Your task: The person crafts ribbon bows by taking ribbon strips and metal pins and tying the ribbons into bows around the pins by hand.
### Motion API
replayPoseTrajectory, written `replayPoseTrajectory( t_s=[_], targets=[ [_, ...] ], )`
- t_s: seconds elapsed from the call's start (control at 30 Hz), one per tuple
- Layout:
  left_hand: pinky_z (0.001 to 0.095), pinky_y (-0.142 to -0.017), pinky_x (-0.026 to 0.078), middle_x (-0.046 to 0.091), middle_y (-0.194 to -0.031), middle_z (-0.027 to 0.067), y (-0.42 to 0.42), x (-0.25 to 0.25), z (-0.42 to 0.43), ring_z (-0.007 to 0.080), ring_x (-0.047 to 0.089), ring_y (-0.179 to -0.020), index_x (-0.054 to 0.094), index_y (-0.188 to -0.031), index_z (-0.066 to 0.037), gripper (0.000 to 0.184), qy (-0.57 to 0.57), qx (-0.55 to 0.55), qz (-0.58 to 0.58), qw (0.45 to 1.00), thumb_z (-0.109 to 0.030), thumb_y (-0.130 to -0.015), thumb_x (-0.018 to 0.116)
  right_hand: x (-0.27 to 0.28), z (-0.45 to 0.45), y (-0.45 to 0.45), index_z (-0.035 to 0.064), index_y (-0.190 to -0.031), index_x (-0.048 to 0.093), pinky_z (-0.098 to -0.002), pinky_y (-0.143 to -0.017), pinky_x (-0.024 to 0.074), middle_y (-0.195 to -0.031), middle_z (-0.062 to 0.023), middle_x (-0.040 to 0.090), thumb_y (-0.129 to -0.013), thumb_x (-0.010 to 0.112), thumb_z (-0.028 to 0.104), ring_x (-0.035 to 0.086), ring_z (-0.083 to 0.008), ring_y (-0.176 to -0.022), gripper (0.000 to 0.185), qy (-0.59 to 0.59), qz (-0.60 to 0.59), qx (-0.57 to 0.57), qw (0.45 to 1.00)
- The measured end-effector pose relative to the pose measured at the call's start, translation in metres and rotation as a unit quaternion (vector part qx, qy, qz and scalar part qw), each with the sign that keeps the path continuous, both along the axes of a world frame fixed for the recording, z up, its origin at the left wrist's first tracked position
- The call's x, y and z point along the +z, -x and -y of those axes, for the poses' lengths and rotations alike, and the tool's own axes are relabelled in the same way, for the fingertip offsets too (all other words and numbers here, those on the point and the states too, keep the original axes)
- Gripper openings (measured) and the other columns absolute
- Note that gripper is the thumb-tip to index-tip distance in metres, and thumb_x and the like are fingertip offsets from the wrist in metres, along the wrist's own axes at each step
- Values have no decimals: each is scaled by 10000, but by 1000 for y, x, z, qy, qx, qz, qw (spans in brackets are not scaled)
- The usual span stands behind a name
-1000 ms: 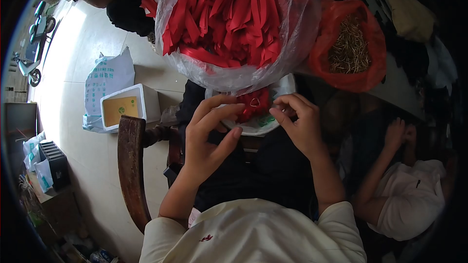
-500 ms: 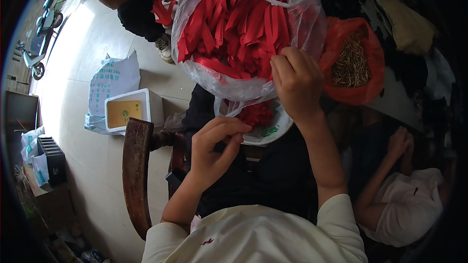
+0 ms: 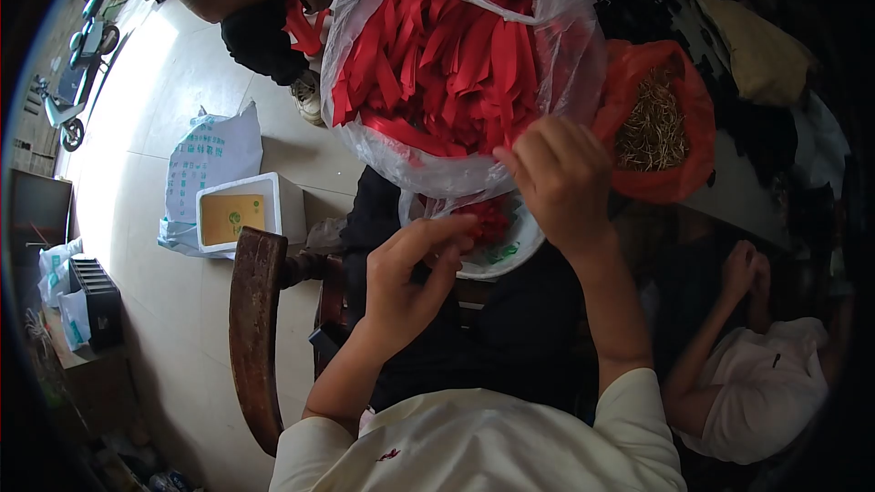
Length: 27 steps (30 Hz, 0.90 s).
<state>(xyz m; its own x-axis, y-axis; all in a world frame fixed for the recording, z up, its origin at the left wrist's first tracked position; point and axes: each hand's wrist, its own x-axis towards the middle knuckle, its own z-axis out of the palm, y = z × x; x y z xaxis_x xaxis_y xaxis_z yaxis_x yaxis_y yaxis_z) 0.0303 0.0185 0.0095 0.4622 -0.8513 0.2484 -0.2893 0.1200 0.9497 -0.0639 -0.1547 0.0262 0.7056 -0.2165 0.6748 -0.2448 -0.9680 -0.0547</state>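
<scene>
Many red ribbon strips point(image 3: 447, 64) fill a clear plastic bag point(image 3: 565, 46) in front of me. My right hand point(image 3: 561, 178) is at the bag's lower right edge, its fingers pinched together by the ribbons; whatever they grip is hidden. Below the bag, a white bowl point(image 3: 521, 255) on my lap holds a bunch of red pieces point(image 3: 490, 221) and something green. My left hand point(image 3: 410, 264) is at the bowl's left side, thumb and forefinger close together; I cannot make out anything between them.
An orange-red bag point(image 3: 697, 128) of thin golden twist pieces point(image 3: 654, 128) lies at the right. A white foam box point(image 3: 290, 210) stands on the floor beside a wooden chair point(image 3: 255, 337). One person sits at upper left holding red ribbon; another person's hands point(image 3: 746, 269) are at right.
My right hand has gone from above the bowl up to the ribbon bag, then slightly back down. The fingers of my left hand have drawn closer together. The view has shifted a little.
</scene>
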Motion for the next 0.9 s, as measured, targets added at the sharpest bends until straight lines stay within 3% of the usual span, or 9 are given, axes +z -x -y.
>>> replayPoseTrajectory(
  t_s=[0.17,0.27,0.37,0.47,0.53,0.6,0.7,0.8,0.9],
  targets=[
    [271,-595,475,608,-837,104,2,7,14,180,610,-702,640,-966,-18,254,11,13,160,987,58,-727,603,21,-37,31,71,-732,532,-310,-588,424,-732,-36,491,-596,686,121,534,-175,-673,211,-89,-94,168,977],
    [277,-579,479,609,-832,114,-1,5,7,182,617,-673,643,-940,-16,267,34,-64,153,986,67,-687,624,19,-48,41,44,-823,597,-333,-676,450,-791,-52,542,-671,693,135,551,-195,-696,201,-230,-43,209,950],
    [251,-554,469,619,-806,112,-4,14,6,156,623,-639,648,-883,-2,133,160,-83,113,977,3,-752,621,6,-56,43,29,-855,626,-357,-727,446,-797,-54,558,-723,695,164,550,-206,-683,201,-383,-34,222,896],
    [218,-545,442,606,-814,83,-10,17,-21,97,571,-614,631,-983,-4,170,175,-63,-290,939,-106,-874,550,-7,-58,50,16,-870,648,-366,-766,443,-790,-55,573,-755,698,171,546,-210,-678,200,-479,-21,223,849],
    [199,-577,427,585,-835,68,-30,1,-31,69,531,-641,574,-1089,8,256,241,-13,-391,888,-166,-927,480,-12,-46,72,7,-857,651,-352,-774,442,-765,-56,582,-748,700,149,541,-201,-685,185,-474,-14,206,856],
    [190,-612,418,566,-850,57,-38,-9,-28,52,497,-665,508,-1180,17,316,264,43,-458,848,-195,-956,438,-5,-43,86,2,-785,645,-364,-785,451,-698,-74,595,-752,697,143,567,-207,-687,154,-472,92,155,863],
    [194,-701,416,547,-853,40,-34,-17,-16,48,497,-742,409,-1264,52,384,241,77,-493,832,-181,-959,424,4,-52,85,14,-748,643,-363,-779,462,-629,-91,599,-750,698,158,595,-222,-678,155,-550,330,189,743],
    [207,-714,431,550,-844,44,-22,-16,-8,68,519,-753,396,-1273,58,389,115,48,-468,875,-169,-958,420,14,-51,94,17,-750,648,-360,-782,469,-731,-135,627,-756,699,191,614,-238,-765,182,-678,262,400,559],
    [223,-678,473,613,-801,71,1,2,-2,104,588,-742,497,-1169,74,310,2,-74,-396,915,-133,-944,449,22,-59,72,3,-766,615,-313,-759,454,-896,-123,581,-792,673,124,574,-189,-807,137,-528,119,244,805]
  ],
)
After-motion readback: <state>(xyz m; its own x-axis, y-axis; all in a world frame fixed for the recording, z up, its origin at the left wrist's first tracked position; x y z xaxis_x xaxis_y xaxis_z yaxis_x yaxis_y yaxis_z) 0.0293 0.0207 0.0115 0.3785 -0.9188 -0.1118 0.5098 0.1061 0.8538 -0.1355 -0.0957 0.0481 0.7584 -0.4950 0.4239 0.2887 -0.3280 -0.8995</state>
